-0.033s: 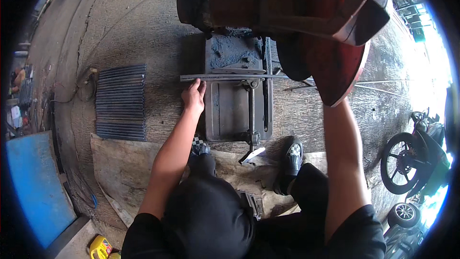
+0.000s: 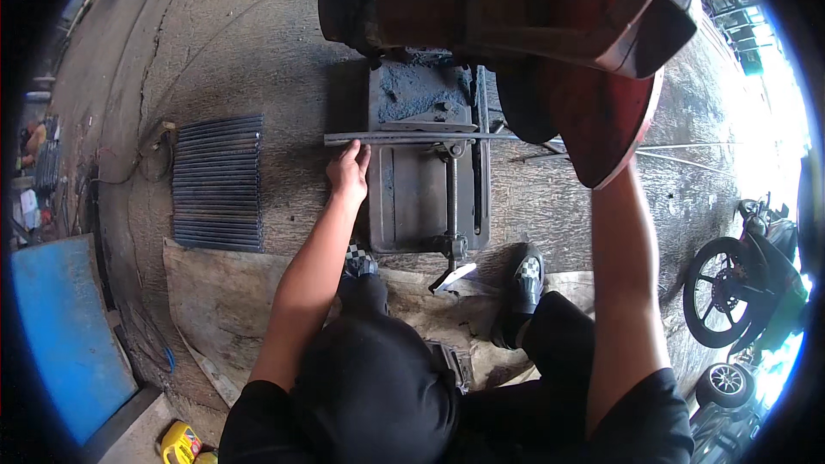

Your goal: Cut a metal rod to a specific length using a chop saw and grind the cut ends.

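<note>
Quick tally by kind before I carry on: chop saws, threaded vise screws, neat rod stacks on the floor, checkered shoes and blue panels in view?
Chop saw: 1
Threaded vise screw: 1
Neat rod stack: 1
Checkered shoes: 2
Blue panel: 1
Total: 6

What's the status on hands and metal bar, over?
Left hand touching metal bar near its left end. Right hand hidden behind saw. Bar across base. Saw blocking part of view.
</note>
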